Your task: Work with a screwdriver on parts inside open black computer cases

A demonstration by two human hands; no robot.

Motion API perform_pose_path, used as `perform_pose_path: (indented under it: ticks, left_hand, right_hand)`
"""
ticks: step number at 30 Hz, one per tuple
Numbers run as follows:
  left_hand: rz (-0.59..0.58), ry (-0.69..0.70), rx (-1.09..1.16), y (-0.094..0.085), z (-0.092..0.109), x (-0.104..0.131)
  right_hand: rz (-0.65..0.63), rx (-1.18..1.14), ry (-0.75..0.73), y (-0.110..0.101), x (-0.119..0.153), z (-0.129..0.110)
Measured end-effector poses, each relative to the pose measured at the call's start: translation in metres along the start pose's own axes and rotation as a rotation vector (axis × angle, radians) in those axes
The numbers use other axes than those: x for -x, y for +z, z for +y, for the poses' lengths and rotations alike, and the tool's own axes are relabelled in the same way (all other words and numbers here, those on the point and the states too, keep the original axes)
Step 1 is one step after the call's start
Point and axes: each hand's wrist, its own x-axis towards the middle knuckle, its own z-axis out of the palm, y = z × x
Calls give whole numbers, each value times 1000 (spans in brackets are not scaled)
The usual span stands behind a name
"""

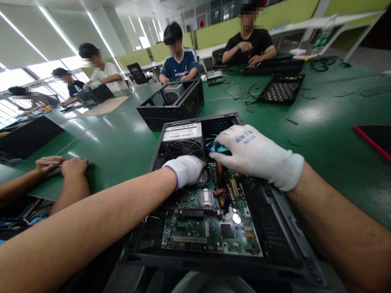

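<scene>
An open black computer case (pixel 279 224) lies before me, with a green motherboard (pixel 198 228) inside. My left hand (pixel 191 169), in a white glove, is closed over the board beside a loop of black cable (pixel 205 176); its fingertips are hidden, so what they hold cannot be seen. My right hand (pixel 241 146), also gloved, curls its thumb and fingers around a fan with blue blades (pixel 213 142), which it partly covers. A power supply (pixel 185 142) with a round grille sits at the case's far left. Multicoloured wires (pixel 222 195) run below my right hand.
Beyond my case stands another open computer case (pixel 171 112) on the green table (pixel 116 134). A black panel (pixel 281 89) and loose cables lie at the far right. A co-worker's hands (pixel 73 167) are close on the left; several people sit around the table.
</scene>
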Motion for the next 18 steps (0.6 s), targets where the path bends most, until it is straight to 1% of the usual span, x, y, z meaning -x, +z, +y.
perform_pose_path:
  ticks: [5, 18]
  left_hand:
    - [33, -1, 15, 1, 0, 1]
    - [28, -12, 2, 3, -1, -2]
  right_hand:
    - [2, -1, -1, 0, 0, -1]
    - [-10, 37, -7, -1, 0, -1]
